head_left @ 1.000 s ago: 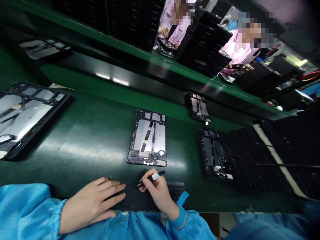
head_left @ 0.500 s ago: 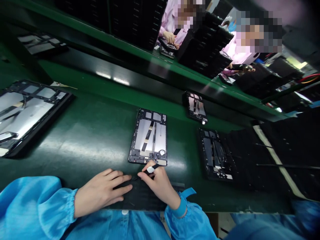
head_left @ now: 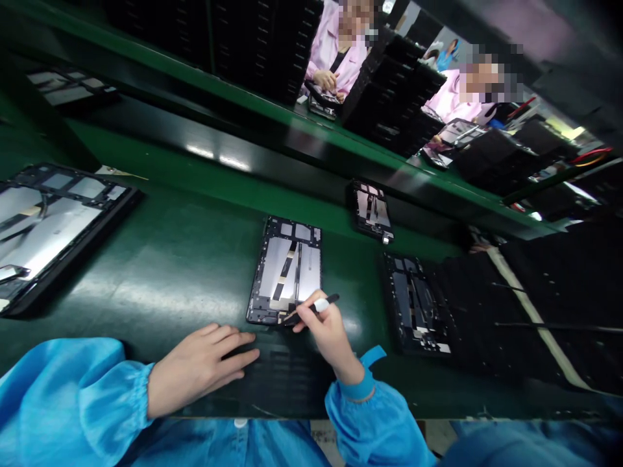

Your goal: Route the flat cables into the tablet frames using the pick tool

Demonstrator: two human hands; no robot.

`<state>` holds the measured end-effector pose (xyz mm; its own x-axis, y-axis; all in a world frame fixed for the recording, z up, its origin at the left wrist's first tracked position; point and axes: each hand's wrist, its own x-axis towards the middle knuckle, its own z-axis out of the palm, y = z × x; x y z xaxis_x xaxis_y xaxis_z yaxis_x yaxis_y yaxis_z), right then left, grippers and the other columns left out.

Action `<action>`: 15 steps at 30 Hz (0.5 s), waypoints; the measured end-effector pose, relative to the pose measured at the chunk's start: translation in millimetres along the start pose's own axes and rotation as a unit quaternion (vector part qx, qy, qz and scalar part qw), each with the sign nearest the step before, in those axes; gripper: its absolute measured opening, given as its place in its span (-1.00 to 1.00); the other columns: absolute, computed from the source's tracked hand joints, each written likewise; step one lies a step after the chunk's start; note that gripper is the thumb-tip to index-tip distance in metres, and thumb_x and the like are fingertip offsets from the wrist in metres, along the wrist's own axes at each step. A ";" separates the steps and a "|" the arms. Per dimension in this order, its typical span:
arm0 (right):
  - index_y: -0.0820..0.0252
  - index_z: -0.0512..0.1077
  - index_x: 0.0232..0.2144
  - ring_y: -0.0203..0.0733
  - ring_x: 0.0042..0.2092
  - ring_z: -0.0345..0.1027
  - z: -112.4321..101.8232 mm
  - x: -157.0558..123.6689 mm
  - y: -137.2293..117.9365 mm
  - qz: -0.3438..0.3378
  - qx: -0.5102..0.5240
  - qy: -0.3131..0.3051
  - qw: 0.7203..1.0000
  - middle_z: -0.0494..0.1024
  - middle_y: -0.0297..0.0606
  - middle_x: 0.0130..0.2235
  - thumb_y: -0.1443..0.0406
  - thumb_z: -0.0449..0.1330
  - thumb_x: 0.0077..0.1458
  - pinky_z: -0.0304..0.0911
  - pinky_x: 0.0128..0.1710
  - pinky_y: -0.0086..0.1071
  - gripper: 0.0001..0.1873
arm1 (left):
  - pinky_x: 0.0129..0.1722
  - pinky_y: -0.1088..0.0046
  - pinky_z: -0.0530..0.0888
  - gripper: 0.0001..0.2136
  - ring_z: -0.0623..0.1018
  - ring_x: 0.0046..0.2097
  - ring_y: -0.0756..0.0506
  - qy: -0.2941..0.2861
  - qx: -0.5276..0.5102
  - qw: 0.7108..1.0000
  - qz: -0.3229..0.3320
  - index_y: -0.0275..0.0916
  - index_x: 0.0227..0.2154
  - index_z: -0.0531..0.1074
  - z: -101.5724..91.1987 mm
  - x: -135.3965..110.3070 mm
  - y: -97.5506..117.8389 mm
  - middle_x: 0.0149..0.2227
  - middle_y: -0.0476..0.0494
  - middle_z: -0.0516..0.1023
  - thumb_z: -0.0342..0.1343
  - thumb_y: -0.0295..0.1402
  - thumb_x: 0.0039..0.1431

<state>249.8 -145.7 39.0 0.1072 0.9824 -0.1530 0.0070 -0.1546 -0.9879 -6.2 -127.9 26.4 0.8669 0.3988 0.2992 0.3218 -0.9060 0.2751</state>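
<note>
An opened tablet (head_left: 311, 263) lies in front of me, its silver inner plate, dark frame and flex cable exposed. My right hand (head_left: 327, 331) pinches slim black tweezers (head_left: 321, 305) with a white wrap. Their tip points at the tablet's lower edge, where my fingers hide part of the lower right corner. Palm down, my left hand (head_left: 207, 363) rests on the table with its fingers stretched out, just below and left of the tablet. A dark strip or mat (head_left: 287, 379) lies between my hands.
Other opened tablets lie at the left (head_left: 63, 207), at the back (head_left: 372, 207) and at the right (head_left: 416, 301) of the green table (head_left: 160, 259). Black stacked trays (head_left: 540, 311) stand far right. Beyond a raised ledge, co-workers in pink handle devices beside dark stacks (head_left: 389, 84).
My right hand has moved up and slightly right, bringing the tweezers from the dark strip to the tablet's lower edge. My left hand stays nearly in place. The view has shifted slightly.
</note>
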 end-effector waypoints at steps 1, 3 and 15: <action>0.14 0.34 -0.44 -0.24 -0.51 0.53 -0.2 9.5 -5.6 0.015 0.001 -0.020 1.000 0.52 -0.40 -0.50 -0.07 0.36 0.06 0.43 -0.54 -0.45 -0.55 | -0.16 0.33 0.42 -0.78 0.53 -0.11 -0.13 0.019 0.005 1.000 0.003 -0.17 0.05 0.45 -3.2 5.5 -5.0 0.00 -0.14 0.58 -0.01 -0.40 0.47; 0.13 0.31 -0.42 -0.22 -0.53 0.55 2.4 26.3 -13.7 0.055 0.002 -0.070 0.996 0.52 -0.42 -0.55 -0.08 0.37 0.02 0.40 -0.60 -0.49 -0.52 | -0.19 0.36 0.41 -0.79 0.52 -0.16 -0.10 0.067 0.018 0.998 0.006 -0.20 0.00 0.46 -7.2 14.8 -16.0 -0.08 -0.12 0.60 -0.06 -0.41 0.49; 0.14 0.31 -0.39 -0.17 -0.51 0.59 14.7 42.8 -11.1 0.126 -0.033 -0.115 0.985 0.54 -0.42 -0.59 -0.03 0.37 -0.04 0.43 -0.58 -0.51 -0.55 | -0.13 0.41 0.41 -0.76 0.54 -0.14 -0.06 0.107 0.042 0.993 0.008 -0.22 -0.04 0.45 1.2 17.0 -36.0 -0.10 -0.07 0.62 -0.15 -0.44 0.51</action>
<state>239.7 -100.4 43.1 -0.1138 0.9086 -0.4019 0.0741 -0.3956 -0.9154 -2.6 -88.7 20.5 0.7748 0.3968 0.4922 0.3466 -0.9177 0.1942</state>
